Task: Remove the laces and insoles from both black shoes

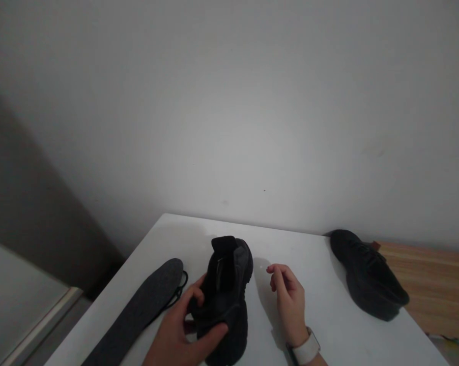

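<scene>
A black shoe (239, 325) is in the lower middle of the head view, its opening facing me and its tongue raised. My left hand (189, 325) grips it at the heel end, thumb on one side and fingers on the other. To the right of the shoe, my right hand (288, 292) hovers apart from it with curled fingers and nothing visible in them. A dark grey insole (141, 300) lies at the left, and a black lace (178, 292) loops out beside it.
A second black shoe (367, 277) rests near the right edge of the white table (313, 254). Beyond that edge is a wood-grain surface (435, 290). A pale wall (229, 127) rises directly behind the table.
</scene>
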Available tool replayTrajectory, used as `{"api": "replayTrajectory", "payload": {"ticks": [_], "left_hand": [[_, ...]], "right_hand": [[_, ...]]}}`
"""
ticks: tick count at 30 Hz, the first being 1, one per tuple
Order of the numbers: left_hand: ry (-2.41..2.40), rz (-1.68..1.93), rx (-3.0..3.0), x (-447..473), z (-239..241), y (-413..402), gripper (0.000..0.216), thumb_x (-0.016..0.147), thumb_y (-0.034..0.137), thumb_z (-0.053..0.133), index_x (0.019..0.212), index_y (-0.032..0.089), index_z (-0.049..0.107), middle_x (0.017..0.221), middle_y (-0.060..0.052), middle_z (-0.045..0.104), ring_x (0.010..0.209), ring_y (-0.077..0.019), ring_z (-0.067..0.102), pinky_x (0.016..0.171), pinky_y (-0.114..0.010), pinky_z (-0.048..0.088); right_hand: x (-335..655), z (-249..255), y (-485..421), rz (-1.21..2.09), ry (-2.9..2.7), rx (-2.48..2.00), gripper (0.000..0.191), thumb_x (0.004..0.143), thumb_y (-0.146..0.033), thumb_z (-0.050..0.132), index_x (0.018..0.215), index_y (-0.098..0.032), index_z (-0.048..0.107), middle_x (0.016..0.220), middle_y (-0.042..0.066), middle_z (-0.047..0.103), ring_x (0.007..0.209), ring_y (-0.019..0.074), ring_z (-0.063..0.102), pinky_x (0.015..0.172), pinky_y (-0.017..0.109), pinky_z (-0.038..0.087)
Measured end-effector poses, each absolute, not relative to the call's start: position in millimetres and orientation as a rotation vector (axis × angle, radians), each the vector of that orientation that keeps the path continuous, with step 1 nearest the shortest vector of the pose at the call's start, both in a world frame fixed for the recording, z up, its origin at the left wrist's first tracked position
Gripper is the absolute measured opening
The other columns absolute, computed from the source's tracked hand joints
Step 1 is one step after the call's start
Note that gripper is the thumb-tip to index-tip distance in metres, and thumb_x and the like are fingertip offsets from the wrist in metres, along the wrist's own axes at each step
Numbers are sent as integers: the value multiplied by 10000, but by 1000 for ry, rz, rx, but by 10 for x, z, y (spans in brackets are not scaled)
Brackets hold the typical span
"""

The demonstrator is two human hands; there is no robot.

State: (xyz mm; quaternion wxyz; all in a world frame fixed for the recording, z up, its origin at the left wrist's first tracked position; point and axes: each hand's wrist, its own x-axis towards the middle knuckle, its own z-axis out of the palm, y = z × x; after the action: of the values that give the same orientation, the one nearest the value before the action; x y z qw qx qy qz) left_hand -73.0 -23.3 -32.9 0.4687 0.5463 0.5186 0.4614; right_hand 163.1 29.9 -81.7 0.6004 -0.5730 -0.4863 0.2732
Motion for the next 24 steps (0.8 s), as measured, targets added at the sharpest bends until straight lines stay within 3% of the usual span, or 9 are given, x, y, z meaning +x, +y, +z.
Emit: {"api": "replayTrajectory", "payload": {"ticks": [3,6,9,15,20,24], "left_hand": [[1222,1201,1251,-1107,-50,-162,401,711,429,800,821,208,484,1413,-153,555,1108,-330,653,764,-366,602],[1284,1192,1388,-1500,186,24,408,686,413,830,835,223,502,1467,-117,511,1214,-347,595,828,-378,605],[1380,1266,1474,-1819,271,352,432,637,408,844,749,228,468,1414,-68,565,1226,-336,587,861,-371,605],[1521,1315,1503,-2413,-78,922,499,596,500,841,731,229,445,1415,-100,559,1193,-352,599,881,-424,591],[1494,1265,1548,-2753,-328,982,487,637,478,833,754,227,432,1446,-117,528,1256,-358,562,899,-402,582],[1531,1183,1608,-2793,-434,990,510,593,501,852,731,220,450,1408,-116,563,1284,-388,532,981,-462,535]], "right_hand": [[1611,-820,296,665,-1122,-1323,342,906,-504,558,828,-184,650,614,-23,508,573,162,480,554,273,388],[1582,-817,285,691,-1120,-1316,336,903,-500,562,817,-186,647,608,-25,501,573,162,479,552,270,387],[1553,-814,271,708,-1124,-1308,340,903,-500,559,811,-186,653,596,-30,486,559,157,467,539,267,379],[1522,-829,272,705,-1125,-1307,339,902,-491,559,794,-185,657,601,-23,502,561,158,470,546,269,377],[1520,-849,287,711,-1122,-1314,348,900,-497,557,789,-184,659,597,-25,492,560,158,465,547,269,374],[1515,-859,288,726,-1121,-1317,361,904,-507,547,795,-181,660,593,-26,487,548,155,459,532,266,369]]}}
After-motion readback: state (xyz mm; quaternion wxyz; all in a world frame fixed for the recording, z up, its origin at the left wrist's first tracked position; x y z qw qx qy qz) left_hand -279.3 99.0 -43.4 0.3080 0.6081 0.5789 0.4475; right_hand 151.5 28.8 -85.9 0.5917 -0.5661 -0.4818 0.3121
